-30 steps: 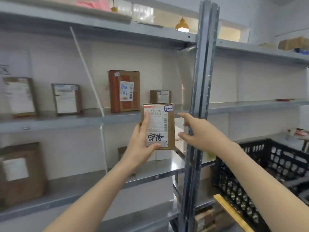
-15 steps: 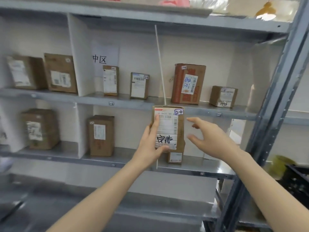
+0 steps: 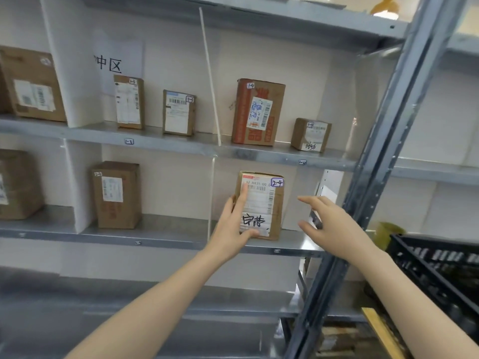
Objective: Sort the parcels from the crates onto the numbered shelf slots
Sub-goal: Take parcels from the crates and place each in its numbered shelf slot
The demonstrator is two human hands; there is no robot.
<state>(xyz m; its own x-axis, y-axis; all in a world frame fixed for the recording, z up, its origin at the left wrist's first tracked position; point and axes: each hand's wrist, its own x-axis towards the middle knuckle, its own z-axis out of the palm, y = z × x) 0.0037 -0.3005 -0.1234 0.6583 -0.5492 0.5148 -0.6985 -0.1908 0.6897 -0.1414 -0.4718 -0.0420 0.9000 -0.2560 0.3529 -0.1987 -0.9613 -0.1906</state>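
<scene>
Parcel (image 3: 269, 203) now on lower shelf (image 3: 168, 229), right hand (image 3: 329, 221) off

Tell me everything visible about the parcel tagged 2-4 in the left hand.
The parcel is a small brown cardboard box, upright, front toward the camera. A white shipping label with barcodes and black handwriting covers most of it; a sticker reading 2-4 sits top right. The left hand grips its left side, thumb across the lower label. Its base appears to meet the lower shelf. The right hand is apart.
</scene>
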